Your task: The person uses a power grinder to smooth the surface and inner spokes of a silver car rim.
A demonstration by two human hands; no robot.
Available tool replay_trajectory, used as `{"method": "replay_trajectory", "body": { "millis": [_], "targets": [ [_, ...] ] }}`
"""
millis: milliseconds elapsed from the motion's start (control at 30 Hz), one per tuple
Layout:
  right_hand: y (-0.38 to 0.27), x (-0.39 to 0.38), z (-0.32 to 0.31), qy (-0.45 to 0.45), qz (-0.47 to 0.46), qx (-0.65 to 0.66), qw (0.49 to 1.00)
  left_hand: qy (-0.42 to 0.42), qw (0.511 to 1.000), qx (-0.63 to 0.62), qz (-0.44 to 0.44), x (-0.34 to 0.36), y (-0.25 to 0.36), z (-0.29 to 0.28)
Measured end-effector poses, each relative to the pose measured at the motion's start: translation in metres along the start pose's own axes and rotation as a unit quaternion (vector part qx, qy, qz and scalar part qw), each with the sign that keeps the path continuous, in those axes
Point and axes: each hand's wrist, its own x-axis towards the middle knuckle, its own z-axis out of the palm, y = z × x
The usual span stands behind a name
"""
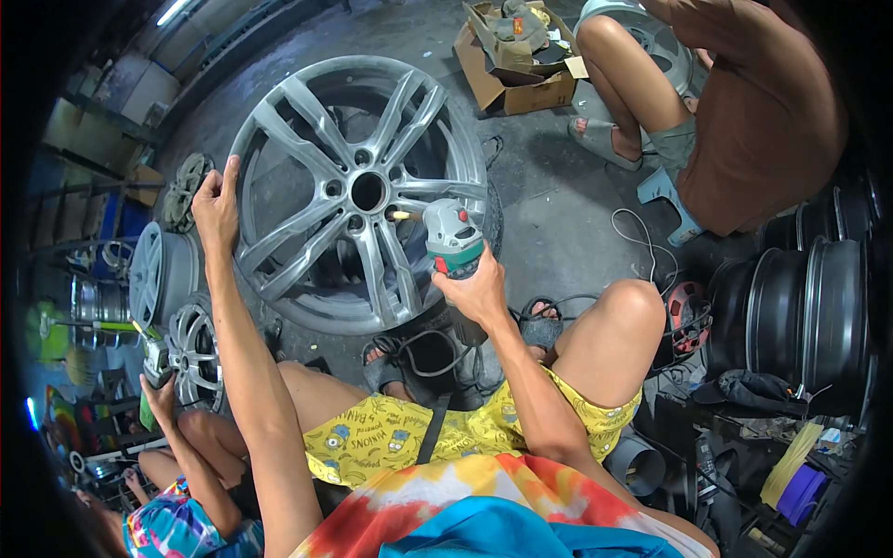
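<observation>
Right fingers (488, 264) wrapped round grinder (454, 228); left fingers (206, 188) curled at wheel (346, 172), grip unclear; shorts (377, 432) lettered.

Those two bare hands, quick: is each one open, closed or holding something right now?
Left hand: fingers curled at the large silver wheel's left edge; whether it grips cannot be told.
Right hand: closed, holding the green-and-grey power tool.

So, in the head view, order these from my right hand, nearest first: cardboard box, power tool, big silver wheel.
From your right hand:
1. Power tool: held in it.
2. Big silver wheel: ahead, left.
3. Cardboard box: far ahead, on the floor.
</observation>
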Motion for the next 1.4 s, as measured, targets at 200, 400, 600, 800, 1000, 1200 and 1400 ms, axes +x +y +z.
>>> {"method": "replay_trajectory", "body": {
  "millis": [200, 400, 600, 800, 1000, 1200, 1400],
  "targets": [
    [-0.002, -0.006, 0.001, 0.000, 0.015, -0.009, 1.000, -0.001, 1.000, -0.004, -0.007, 0.000, -0.003, 0.001],
    [-0.013, -0.002, 0.006, 0.006, 0.012, 0.007, 1.000, 0.001, 1.000, -0.005, -0.007, 0.001, -0.005, -0.001],
    [-0.002, -0.008, 0.007, 0.024, 0.006, -0.003, 1.000, 0.001, 1.000, 0.003, -0.002, 0.002, -0.008, 0.001],
    [-0.012, -0.010, 0.007, 0.016, 0.015, 0.013, 1.000, 0.002, 1.000, -0.001, -0.005, 0.002, -0.005, -0.001],
    [-0.011, 0.000, 0.005, 0.021, 0.009, 0.014, 1.000, -0.002, 1.000, -0.009, -0.005, -0.001, 0.000, 0.001],
    [-0.007, -0.005, 0.003, 0.014, 0.028, -0.009, 0.999, 0.000, 1.000, -0.001, -0.005, 0.001, -0.004, -0.001],
    [-0.013, 0.001, 0.005, 0.010, 0.033, 0.001, 0.999, 0.002, 1.000, -0.001, 0.000, 0.000, -0.004, 0.001]
  ]
}}
